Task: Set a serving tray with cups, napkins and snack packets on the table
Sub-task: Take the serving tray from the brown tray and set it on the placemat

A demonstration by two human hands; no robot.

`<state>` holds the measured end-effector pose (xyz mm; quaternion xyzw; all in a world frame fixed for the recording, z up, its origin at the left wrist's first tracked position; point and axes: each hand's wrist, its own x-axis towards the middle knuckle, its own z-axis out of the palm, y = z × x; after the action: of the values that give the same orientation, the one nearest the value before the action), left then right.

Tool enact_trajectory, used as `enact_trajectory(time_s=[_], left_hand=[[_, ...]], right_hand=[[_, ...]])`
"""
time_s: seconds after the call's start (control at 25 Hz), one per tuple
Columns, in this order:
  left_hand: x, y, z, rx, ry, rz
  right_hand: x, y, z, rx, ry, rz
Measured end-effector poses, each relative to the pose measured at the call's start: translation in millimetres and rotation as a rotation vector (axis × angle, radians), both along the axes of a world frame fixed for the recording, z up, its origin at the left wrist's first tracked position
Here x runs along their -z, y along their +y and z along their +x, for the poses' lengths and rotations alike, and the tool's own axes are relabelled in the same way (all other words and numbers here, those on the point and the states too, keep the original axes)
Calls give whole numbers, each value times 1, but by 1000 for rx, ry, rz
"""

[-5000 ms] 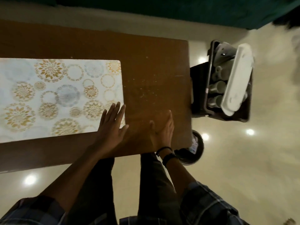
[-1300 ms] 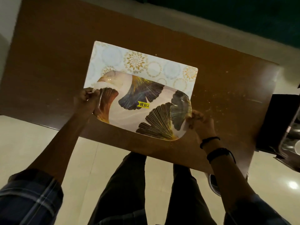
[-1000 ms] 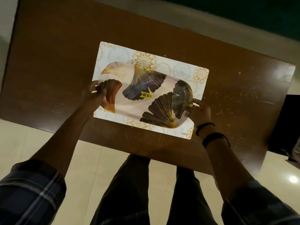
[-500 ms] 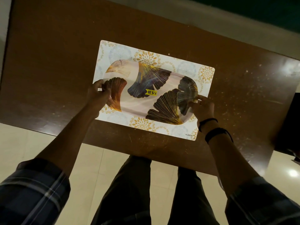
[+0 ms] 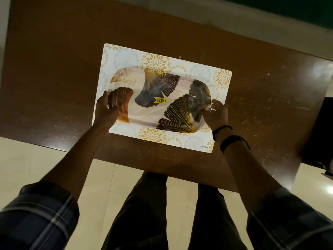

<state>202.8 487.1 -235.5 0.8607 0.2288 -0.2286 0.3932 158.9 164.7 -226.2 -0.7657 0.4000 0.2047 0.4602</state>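
Both hands curled shut on the ends of the tray (image 5: 149, 112), left hand (image 5: 105, 110), right hand (image 5: 217, 115), over the placemat (image 5: 219, 87) on the table (image 5: 54, 69), so careless letting go probably means sliding crooked.

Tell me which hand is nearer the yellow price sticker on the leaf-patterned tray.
Left. The left hand grips the tray's left end; the right hand grips its right end, slightly farther from the sticker.
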Motion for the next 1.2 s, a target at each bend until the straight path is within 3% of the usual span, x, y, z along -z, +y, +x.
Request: enact_trajectory(time_s=[0.12, 0.28, 0.44, 0.72, 1.04, 1.2], left_hand=[[-8, -20, -6, 25, -74, 194], [-28, -72, -22, 222, -154, 269], [-50, -156, -51, 300, -209, 55], [-63, -304, -100, 565, -263, -36], [-65, -461, -165, 688, -47, -249], [-53, -542, -195, 880, 126, -254]], right_hand=[[-9, -4, -9, 20, -37, 20], [-25, -8, -30, 38, -146, 42], [-44, -27, -56, 113, -234, 32], [-65, -135, -121, 315, -313, -98], [-63, -317, -215, 695, -326, -267], [-47, -418, -265, 733, -257, -408]])
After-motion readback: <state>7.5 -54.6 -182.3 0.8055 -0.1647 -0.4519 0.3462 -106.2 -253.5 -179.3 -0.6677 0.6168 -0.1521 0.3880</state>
